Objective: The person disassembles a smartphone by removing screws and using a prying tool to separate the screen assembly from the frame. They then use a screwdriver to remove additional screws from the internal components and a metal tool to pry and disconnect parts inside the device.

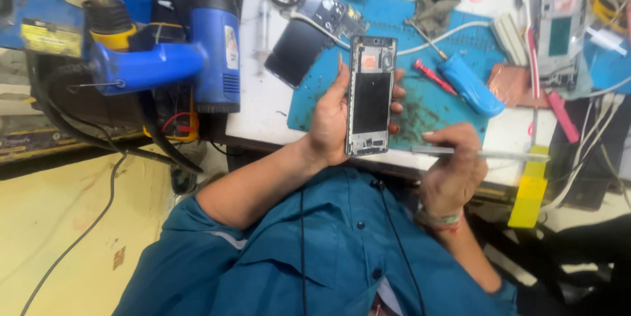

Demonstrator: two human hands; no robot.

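My left hand (327, 122) grips an opened phone frame (370, 96) upright, with its dark inner panel facing me, thumb on the left edge and fingertips wrapped round the right edge. My right hand (452, 172) is just to the lower right of the phone and is closed on a thin flat metal tool (490, 154), which lies level. The tool's left tip ends a short way from the phone's lower right corner. Both hands hover over the near edge of a blue work mat (434, 105).
A blue heat gun (197, 53) stands at the left. On the bench lie a dark phone screen (296, 53), a red screwdriver (430, 74), a blue-handled screwdriver (472, 84), a copper-coloured plate (507, 82), another stripped phone frame (560, 33), cables and a yellow strip (530, 191).
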